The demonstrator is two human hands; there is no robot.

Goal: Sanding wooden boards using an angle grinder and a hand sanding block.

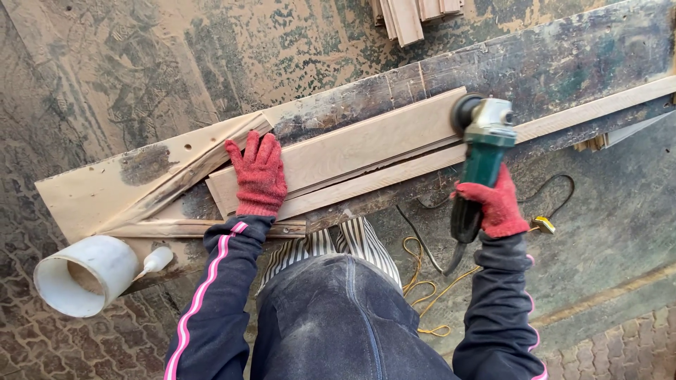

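Looking down from the head cam here, so nearest to me are dusty dark trousers and two dark sleeves with pink stripes. My right hand (497, 205), in a red knit glove, is clamped around the handle of a green angle grinder (479, 163). The grinder's head sits on the right end of a pale wooden board (352, 151), and its dark cord trails down toward the floor beside a yellow cable (422, 285).

My left hand (258, 176), also in a red glove, lies flat with fingers together, pressing on the board's left end. It isn't gripping anything, just holding the board down.

That board lies on a long narrower strip (591, 109), and both rest lengthwise on a dark, worn workbench plank (549, 60) that runs diagonally up to the right. At the bench's left end there's a lighter panel (91, 190) with a few holes, and just off its near-left corner sits a white plastic pipe section (84, 274).

Farthest away, past the bench's far edge, a small stack of wooden slats (412, 15) lies on the sawdust-covered floor.
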